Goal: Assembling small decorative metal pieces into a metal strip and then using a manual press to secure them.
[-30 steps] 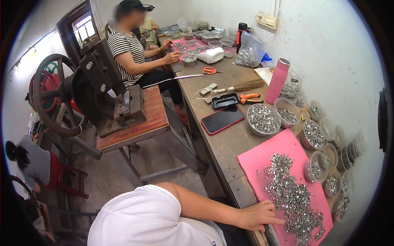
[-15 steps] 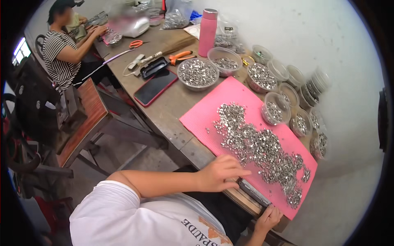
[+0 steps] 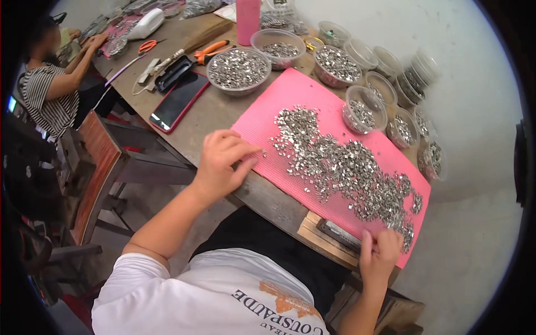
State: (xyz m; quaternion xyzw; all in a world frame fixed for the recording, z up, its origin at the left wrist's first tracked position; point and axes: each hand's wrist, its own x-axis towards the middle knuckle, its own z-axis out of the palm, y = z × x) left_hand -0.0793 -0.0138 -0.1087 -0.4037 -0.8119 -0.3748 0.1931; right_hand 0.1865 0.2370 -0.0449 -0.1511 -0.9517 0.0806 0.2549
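Small shiny metal pieces [image 3: 340, 167] lie spread over a pink ribbed mat [image 3: 262, 120] on the workbench. At the mat's left edge is my left hand [image 3: 220, 164], its index finger and thumb stretched apart beside a tiny loose piece [image 3: 264, 153]. My right hand [image 3: 382, 254] rests at the mat's front right, fingers curled and thumb raised. Whatever its fingers hold is hidden or too small to name. Just left of it, a narrow dark bar [image 3: 340, 233] with a silvery strip along it lies on a wooden block [image 3: 312, 229] at the bench edge.
Clear plastic tubs [image 3: 237, 70] of metal pieces stand behind and right of the mat. A phone [image 3: 180, 103], orange-handled pliers [image 3: 212, 51], scissors [image 3: 147, 46] and a pink bottle [image 3: 248, 22] lie or stand beyond. A co-worker [image 3: 50, 89] sits far left, near a wooden stool [image 3: 100, 151].
My left hand has moved left from the dark bar to the mat's left edge. My right hand has come off the bar's end and curls beside it. The view has shifted.
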